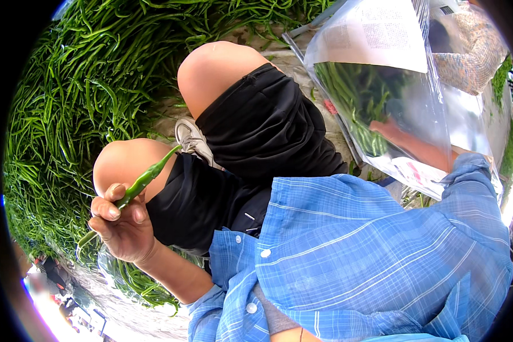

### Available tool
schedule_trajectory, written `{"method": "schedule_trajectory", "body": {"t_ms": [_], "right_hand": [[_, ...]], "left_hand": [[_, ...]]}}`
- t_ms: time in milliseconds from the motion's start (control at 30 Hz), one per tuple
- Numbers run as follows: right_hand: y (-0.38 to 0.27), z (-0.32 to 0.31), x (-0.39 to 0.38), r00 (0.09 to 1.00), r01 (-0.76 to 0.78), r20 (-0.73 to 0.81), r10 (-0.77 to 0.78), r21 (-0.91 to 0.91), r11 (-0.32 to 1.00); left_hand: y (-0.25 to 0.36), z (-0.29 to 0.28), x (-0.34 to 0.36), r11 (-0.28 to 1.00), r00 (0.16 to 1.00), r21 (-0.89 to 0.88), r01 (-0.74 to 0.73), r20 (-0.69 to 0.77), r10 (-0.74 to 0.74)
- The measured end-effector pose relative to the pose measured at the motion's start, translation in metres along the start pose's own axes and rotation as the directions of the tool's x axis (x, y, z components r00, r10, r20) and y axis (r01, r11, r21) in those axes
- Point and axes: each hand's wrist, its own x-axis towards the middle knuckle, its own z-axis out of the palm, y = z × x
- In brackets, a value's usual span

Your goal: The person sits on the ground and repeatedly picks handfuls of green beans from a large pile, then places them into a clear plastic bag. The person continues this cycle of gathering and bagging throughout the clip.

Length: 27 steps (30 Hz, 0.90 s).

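A long green chili pepper (148, 178) is pinched between the thumb and fingers of my left hand (122, 222), raised beside my left knee. Its tip points up and to the right, and its thin stem end pokes out below the fingers. My right hand (389, 131) is seen through a clear plastic bag (442, 108) on the right. Green chilies (353, 94) lie inside that bag, close to the hand. Glare and the plastic blur its fingers, so I cannot make out whether they grip anything.
A large heap of green chilies (91, 97) spreads across the left and far side. Another clear bag of chilies (142, 285) rests below my left forearm. A metal bar (347, 137) runs beside the right bag. Someone's knitted sleeve (467, 62) shows at the far right.
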Motion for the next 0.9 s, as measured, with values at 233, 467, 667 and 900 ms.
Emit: {"method": "schedule_trajectory", "body": {"t_ms": [233,467,667,900], "right_hand": [[-0.051,0.008,-0.025,0.989,0.038,0.151,-0.008,-0.194,0.980],[0.012,-0.053,-0.007,0.621,0.747,0.500,-0.603,-0.145,0.649],[0.029,-0.026,0.015,0.946,0.096,0.322,0.040,-0.394,0.914],[-0.084,-0.037,-0.030,0.882,0.117,0.387,0.268,-0.732,0.671]], "left_hand": [[-0.003,0.003,0.002,0.997,0.999,0.082,-0.010,0.035,0.007],[-0.003,0.000,0.008,0.998,0.998,0.054,-0.018,0.058,0.015],[-0.005,-0.002,0.010,0.999,0.999,0.042,0.000,0.052,-0.002],[-0.005,-0.002,0.010,0.999,0.999,0.033,-0.004,0.043,0.002]]}}
